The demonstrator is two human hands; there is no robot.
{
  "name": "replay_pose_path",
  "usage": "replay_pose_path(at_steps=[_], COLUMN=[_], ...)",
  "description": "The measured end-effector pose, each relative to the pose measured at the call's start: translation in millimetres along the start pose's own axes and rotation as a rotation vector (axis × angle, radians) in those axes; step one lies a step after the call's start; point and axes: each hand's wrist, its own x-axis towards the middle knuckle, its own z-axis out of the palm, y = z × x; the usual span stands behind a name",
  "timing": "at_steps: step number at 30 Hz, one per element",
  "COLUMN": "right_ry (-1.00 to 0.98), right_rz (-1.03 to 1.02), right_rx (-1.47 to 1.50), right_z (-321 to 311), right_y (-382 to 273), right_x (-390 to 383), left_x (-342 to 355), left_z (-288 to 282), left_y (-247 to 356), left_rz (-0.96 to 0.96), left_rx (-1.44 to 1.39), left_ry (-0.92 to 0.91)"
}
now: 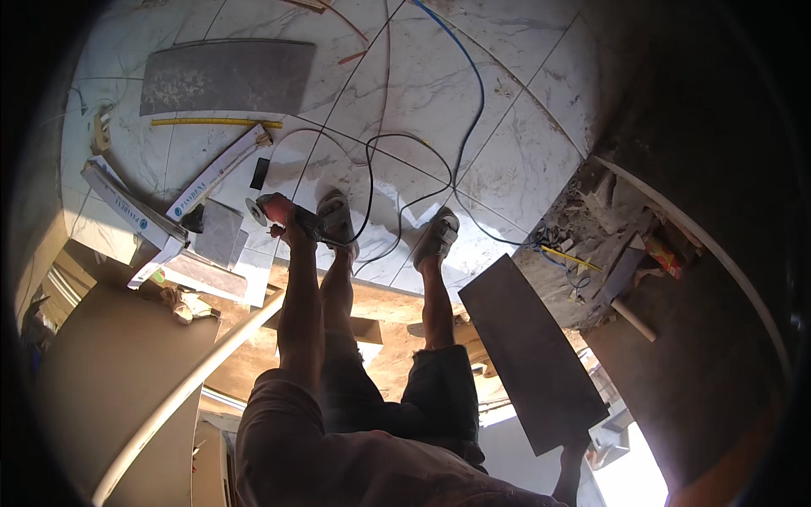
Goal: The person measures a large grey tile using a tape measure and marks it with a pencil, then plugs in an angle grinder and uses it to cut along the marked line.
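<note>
My left hand [300,234] is closed around the body of an angle grinder [276,207]. The grinder has a red head and a pale disc [255,210], and it is held low, beside my left foot. A black cord lies in loops around my feet; whether it joins the grinder is hard to make out. At my right side, my right hand [574,460] grips the near end of a long dark grey tile [532,359]. The tile hangs tilted, its far end toward the floor near my right foot. My right fingers are mostly in shadow.
Another grey tile [228,80] lies on the white marbled floor, beside a yellow measuring strip [215,122]. Long white cartons [218,171] and grey tile offcuts [221,232] are at left. A blue cable [480,84] crosses the floor. Rubble [591,220] is heaped at right.
</note>
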Motion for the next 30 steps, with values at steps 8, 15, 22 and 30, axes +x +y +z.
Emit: replay_pose_path(at_steps=[8, 15, 22, 30], right_ry=[0.207, 0.239, 0.244, 0.362], right_rz=[0.027, -0.073, 0.121, 0.31], right_rx=[-0.012, -0.213, 0.044, 0.158], right_z=[-90, -117, -152, -212], right_y=[136, 312, 345, 402], right_x=[16, 47, 111, 173], left_x=[-312, -518, -725, -878], left_z=[155, 240, 286, 369], left_y=[-2, -94, -131, -317], left_rz=[-0.301, -0.295, -0.205, -0.138], left_rx=[0.385, 0.561, 0.658, 1.199], left_ry=[-0.72, -0.918, -0.969, -1.011])
